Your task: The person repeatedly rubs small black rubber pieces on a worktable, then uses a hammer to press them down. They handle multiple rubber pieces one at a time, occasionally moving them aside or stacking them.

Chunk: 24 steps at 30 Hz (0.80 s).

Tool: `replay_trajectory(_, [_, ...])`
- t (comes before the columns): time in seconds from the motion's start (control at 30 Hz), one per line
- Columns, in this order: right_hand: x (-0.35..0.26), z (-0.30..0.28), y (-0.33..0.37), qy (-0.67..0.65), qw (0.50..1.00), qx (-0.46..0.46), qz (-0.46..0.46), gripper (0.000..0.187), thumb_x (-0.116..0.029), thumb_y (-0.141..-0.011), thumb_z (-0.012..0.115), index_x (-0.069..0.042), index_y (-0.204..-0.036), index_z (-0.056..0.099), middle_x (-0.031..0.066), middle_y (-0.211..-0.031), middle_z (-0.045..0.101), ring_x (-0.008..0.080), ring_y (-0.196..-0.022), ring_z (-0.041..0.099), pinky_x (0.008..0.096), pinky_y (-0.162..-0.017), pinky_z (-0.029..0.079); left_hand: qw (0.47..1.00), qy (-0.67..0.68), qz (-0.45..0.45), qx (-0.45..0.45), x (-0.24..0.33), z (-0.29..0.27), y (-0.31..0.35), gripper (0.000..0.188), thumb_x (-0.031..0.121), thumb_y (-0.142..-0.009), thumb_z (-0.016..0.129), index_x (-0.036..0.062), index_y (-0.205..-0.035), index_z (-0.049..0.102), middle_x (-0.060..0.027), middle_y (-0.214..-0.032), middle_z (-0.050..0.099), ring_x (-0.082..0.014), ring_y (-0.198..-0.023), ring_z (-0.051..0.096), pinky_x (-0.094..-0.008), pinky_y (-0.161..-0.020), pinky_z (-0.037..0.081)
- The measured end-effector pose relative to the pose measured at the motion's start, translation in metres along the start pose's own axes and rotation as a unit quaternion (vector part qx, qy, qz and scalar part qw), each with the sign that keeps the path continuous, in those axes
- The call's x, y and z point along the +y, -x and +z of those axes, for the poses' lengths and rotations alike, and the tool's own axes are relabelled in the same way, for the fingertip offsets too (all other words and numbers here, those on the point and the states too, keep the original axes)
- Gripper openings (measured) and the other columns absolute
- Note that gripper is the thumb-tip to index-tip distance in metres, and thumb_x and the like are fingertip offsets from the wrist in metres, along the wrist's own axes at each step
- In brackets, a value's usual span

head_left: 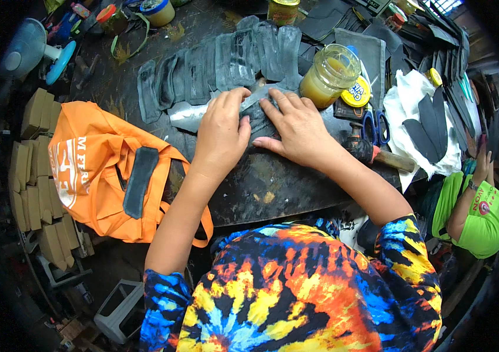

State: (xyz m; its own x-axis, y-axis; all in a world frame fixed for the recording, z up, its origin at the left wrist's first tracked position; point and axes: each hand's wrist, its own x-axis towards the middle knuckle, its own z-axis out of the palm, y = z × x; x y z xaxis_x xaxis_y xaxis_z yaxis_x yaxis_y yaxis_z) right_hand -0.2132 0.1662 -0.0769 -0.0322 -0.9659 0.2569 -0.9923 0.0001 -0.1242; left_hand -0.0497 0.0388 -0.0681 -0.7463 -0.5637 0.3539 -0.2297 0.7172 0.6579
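Both your hands press flat on the dark leather piece (255, 114) | left hand (221, 134) and right hand (299, 126) equally near, fingers spread, gripping nothing | piece lies directly beneath, long axis left-right, on the black worktable (261, 188) | glue jar (328, 75) just right.

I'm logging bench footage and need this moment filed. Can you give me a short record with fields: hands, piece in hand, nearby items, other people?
left hand: flat, pressing the dark leather piece
right hand: fingers spread on the same piece
surface: dark worktable
behind the hands: row of dark leather strips
right of the hands: open glass jar of yellowish glue, blue-handled scissors, hammer
left: orange bag
other people: a person in a green shirt, far right
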Motion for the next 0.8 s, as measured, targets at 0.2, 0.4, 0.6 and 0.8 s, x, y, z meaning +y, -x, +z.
replay_trajectory(0.2, [0.001,-0.01,0.005,-0.085,0.995,0.038,0.021,0.063,-0.043,-0.087,0.079,-0.001,-0.13,0.062,0.0244,-0.145,0.056,0.0408,-0.133,0.054,0.0501,-0.109,0.044,0.999,-0.025,0.027,-0.037,-0.002,0.016,-0.006,0.058,-0.003,-0.082,0.068,-0.0016,-0.138,0.055,-0.0238,-0.119,0.068,-0.0418,-0.114,0.063,-0.0495,-0.1,0.051])
replay_trajectory(0.4, [-0.008,-0.037,0.036,-0.256,0.961,0.068,0.072,0.054,-0.012,-0.087,0.077,-0.003,-0.136,0.056,0.022,-0.148,0.052,0.0428,-0.136,0.051,0.0482,-0.116,0.04,0.992,0.017,0.013,-0.122,0.004,0.007,-0.014,0.046,-0.005,-0.082,0.066,0.0029,-0.127,0.063,-0.0166,-0.101,0.068,-0.0374,-0.098,0.066,-0.0463,-0.091,0.053])
replay_trajectory(0.6, [-0.02,-0.039,0.082,-0.366,0.921,0.072,0.112,0.065,-0.02,-0.089,0.079,-0.001,-0.144,0.05,0.0232,-0.142,0.057,0.0432,-0.134,0.055,0.0486,-0.114,0.043,0.985,0.16,0.002,-0.06,0.011,-0.014,-0.043,0.022,-0.002,-0.086,0.059,0.0006,-0.105,0.07,-0.0061,-0.094,0.067,-0.0147,-0.088,0.066,-0.0292,-0.079,0.052])
replay_trajectory(0.8, [-0.024,-0.021,0.096,-0.361,0.92,0.061,0.138,0.071,-0.026,-0.091,0.077,0.0,-0.149,0.047,0.0222,-0.144,0.057,0.0408,-0.133,0.055,0.0479,-0.115,0.041,0.944,0.296,-0.144,-0.023,-0.002,0.057,-0.158,0.031,0.0,-0.089,0.056,0.0011,-0.116,0.07,-0.0009,-0.096,0.069,-0.0099,-0.085,0.062,-0.0267,-0.077,0.051])
